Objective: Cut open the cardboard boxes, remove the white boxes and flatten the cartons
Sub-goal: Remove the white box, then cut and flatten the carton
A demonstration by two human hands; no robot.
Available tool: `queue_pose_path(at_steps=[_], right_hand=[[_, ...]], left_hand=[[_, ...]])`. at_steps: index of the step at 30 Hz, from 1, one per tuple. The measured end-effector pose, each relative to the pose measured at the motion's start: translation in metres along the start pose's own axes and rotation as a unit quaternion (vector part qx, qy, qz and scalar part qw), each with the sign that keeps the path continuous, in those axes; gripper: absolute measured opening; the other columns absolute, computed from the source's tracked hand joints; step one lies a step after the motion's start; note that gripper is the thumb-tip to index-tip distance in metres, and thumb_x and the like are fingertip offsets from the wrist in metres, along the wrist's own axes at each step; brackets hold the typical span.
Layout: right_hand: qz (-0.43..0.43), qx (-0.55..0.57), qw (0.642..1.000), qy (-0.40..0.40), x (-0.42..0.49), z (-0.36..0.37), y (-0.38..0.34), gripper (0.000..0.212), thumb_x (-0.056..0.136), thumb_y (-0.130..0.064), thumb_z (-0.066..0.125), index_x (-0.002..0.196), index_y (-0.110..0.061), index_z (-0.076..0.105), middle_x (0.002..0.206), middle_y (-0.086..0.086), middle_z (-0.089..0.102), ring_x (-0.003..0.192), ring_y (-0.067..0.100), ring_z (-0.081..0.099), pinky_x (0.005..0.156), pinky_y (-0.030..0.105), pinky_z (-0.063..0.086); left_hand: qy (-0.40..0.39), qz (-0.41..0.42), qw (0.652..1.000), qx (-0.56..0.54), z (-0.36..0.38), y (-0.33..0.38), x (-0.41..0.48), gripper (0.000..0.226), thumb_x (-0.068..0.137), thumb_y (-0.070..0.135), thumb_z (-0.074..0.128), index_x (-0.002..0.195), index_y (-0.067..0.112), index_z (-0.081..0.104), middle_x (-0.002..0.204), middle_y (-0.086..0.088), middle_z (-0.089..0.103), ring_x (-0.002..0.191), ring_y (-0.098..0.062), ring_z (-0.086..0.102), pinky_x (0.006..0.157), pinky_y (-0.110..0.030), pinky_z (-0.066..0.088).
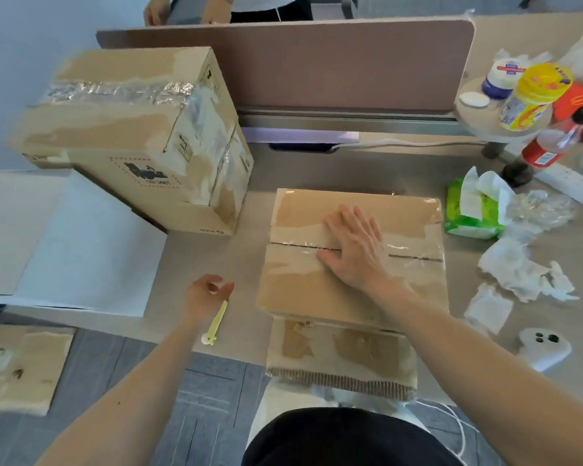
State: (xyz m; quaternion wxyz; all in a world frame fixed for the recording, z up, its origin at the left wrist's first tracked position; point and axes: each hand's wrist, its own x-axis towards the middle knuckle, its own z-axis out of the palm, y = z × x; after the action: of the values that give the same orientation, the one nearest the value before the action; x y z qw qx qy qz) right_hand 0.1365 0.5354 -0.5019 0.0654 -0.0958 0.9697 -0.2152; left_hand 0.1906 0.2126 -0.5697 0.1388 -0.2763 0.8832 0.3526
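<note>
Lying flat, right hand (pixel 352 250) rests on closed carton (pixel 317 294)

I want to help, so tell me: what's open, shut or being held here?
small box: flaps down, slit along its taped seam
big box: taped shut
yellow cutter: held by the left hand
right hand: flat on the small box
tissue pack: open, tissue sticking out
</note>
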Motion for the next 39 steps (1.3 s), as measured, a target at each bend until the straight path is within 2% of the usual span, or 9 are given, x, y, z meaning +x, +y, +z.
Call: queue_pose_path(at_steps=[8, 16, 19, 22, 26, 29, 32, 36, 39], right_hand=[[-0.012, -0.053, 0.998, -0.01, -0.008, 0.016, -0.01, 0.066, 0.093, -0.063, 0.039, 0.152, -0.033, 0.029, 0.164, -0.004, 0.011, 0.152, 0.023, 0.003, 0.121, 0.048, -0.004], [-0.007, -0.04, 0.999, 0.004, -0.023, 0.019, -0.011, 0.065, 0.093, -0.063, 0.04, 0.151, -0.035, 0.03, 0.164, -0.005, 0.011, 0.152, 0.021, 0.001, 0.122, 0.046, -0.004], [-0.005, -0.026, 1.0, 0.003, -0.027, 0.018, -0.012, 0.064, 0.093, -0.062, 0.044, 0.15, -0.036, 0.032, 0.164, -0.006, 0.013, 0.152, 0.02, 0.001, 0.122, 0.044, -0.005], [0.014, 0.027, 1.0, -0.007, -0.022, 0.011, -0.015, 0.057, 0.092, -0.054, 0.053, 0.145, -0.033, 0.045, 0.162, -0.005, 0.021, 0.151, 0.02, 0.008, 0.121, 0.044, -0.002], [0.033, 0.155, 0.987, 0.037, -0.009, 0.002, -0.026, 0.032, 0.092, -0.037, 0.06, 0.114, -0.017, 0.072, 0.133, 0.003, 0.055, 0.131, 0.024, 0.044, 0.11, 0.037, 0.026], [0.055, 0.284, 0.957, 0.011, -0.007, -0.009, -0.048, 0.027, 0.096, -0.029, 0.06, 0.109, -0.009, 0.074, 0.117, 0.005, 0.062, 0.109, 0.018, 0.056, 0.095, 0.025, 0.04], [0.03, 0.396, 0.917, -0.02, -0.009, -0.01, -0.067, 0.033, 0.099, -0.026, 0.054, 0.096, 0.002, 0.07, 0.101, 0.027, 0.065, 0.096, 0.042, 0.059, 0.083, 0.047, 0.048], [0.086, 0.534, 0.839, -0.063, -0.013, -0.005, -0.074, 0.034, 0.092, -0.044, 0.054, 0.103, -0.019, 0.075, 0.104, 0.02, 0.072, 0.103, 0.042, 0.064, 0.093, 0.058, 0.049], [0.119, 0.635, 0.759, -0.086, -0.014, -0.008, -0.071, 0.026, 0.101, -0.022, 0.052, 0.114, -0.008, 0.07, 0.112, 0.02, 0.071, 0.107, 0.04, 0.066, 0.1, 0.05, 0.05]], left_hand=[[-0.045, -0.074, 0.991, 0.098, 0.014, -0.052, 0.0, 0.034, 0.079, 0.023, 0.081, 0.109, 0.013, 0.068, 0.106, -0.008, 0.071, 0.1, -0.03, 0.066, 0.086, -0.035, 0.053], [-0.012, -0.05, 0.986, 0.157, 0.025, -0.045, -0.002, 0.02, 0.093, 0.034, 0.063, 0.08, 0.019, 0.068, 0.081, -0.007, 0.068, 0.075, -0.028, 0.064, 0.064, -0.028, 0.044], [0.0, -0.037, 0.997, 0.07, 0.019, -0.023, -0.004, 0.007, 0.087, 0.02, 0.073, 0.086, 0.013, 0.074, 0.084, -0.008, 0.072, 0.079, -0.024, 0.065, 0.068, -0.027, 0.044], [0.008, 0.0, 0.997, -0.074, 0.003, 0.021, -0.009, 0.018, 0.084, 0.014, 0.078, 0.1, 0.009, 0.072, 0.089, -0.007, 0.072, 0.081, -0.022, 0.066, 0.075, -0.031, 0.051], [-0.001, 0.099, 0.968, -0.231, -0.021, 0.096, -0.032, 0.019, 0.086, 0.009, 0.075, 0.101, 0.014, 0.063, 0.076, 0.001, 0.067, 0.07, -0.01, 0.061, 0.064, -0.019, 0.051], [-0.069, 0.123, 0.947, -0.289, -0.022, 0.138, -0.052, 0.025, 0.087, 0.009, 0.074, 0.101, 0.017, 0.056, 0.064, 0.008, 0.066, 0.065, -0.007, 0.06, 0.065, -0.025, 0.049], [-0.156, 0.122, 0.92, -0.338, -0.014, 0.152, -0.061, 0.028, 0.088, 0.002, 0.071, 0.099, 0.015, 0.049, 0.065, 0.001, 0.069, 0.062, -0.011, 0.063, 0.065, -0.031, 0.046], [-0.227, 0.096, 0.881, -0.405, -0.007, 0.159, -0.066, 0.026, 0.09, -0.001, 0.065, 0.098, 0.014, 0.045, 0.063, -0.003, 0.069, 0.053, -0.013, 0.062, 0.056, -0.028, 0.046], [-0.258, 0.075, 0.868, -0.418, -0.004, 0.162, -0.066, 0.03, 0.085, 0.005, 0.07, 0.098, 0.013, 0.044, 0.062, -0.002, 0.066, 0.051, -0.013, 0.059, 0.051, -0.025, 0.043]])
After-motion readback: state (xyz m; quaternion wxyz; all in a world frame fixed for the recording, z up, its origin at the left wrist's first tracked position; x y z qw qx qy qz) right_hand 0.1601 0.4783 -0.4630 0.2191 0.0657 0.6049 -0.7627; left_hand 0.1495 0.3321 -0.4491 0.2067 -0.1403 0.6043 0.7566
